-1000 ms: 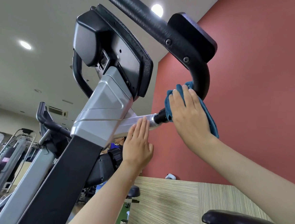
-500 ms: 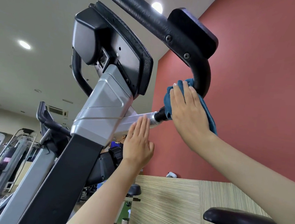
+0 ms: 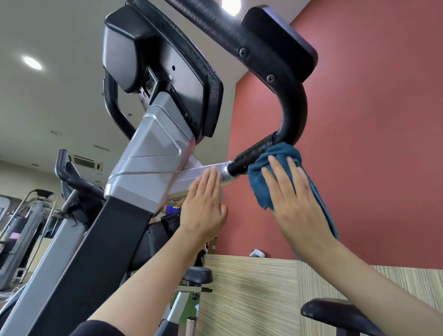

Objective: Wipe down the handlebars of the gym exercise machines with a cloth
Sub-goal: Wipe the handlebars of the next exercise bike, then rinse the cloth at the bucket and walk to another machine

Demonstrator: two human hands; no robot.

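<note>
Right grip: right hand flat, fingers straight, presses crumpled teal cloth against curved black padded handlebar, at its lower bend.
Left grip: left hand flat, holding nothing, rests on silver metal tube.

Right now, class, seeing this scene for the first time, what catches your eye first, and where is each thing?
At centre right, the flat right hand presses a teal blue cloth against the lower bend of the curved black padded handlebar, before the dark red wall. Just left, the left hand lies flat on the silver metal tube leading into that handlebar. Above them looms the black plastic console.
</note>
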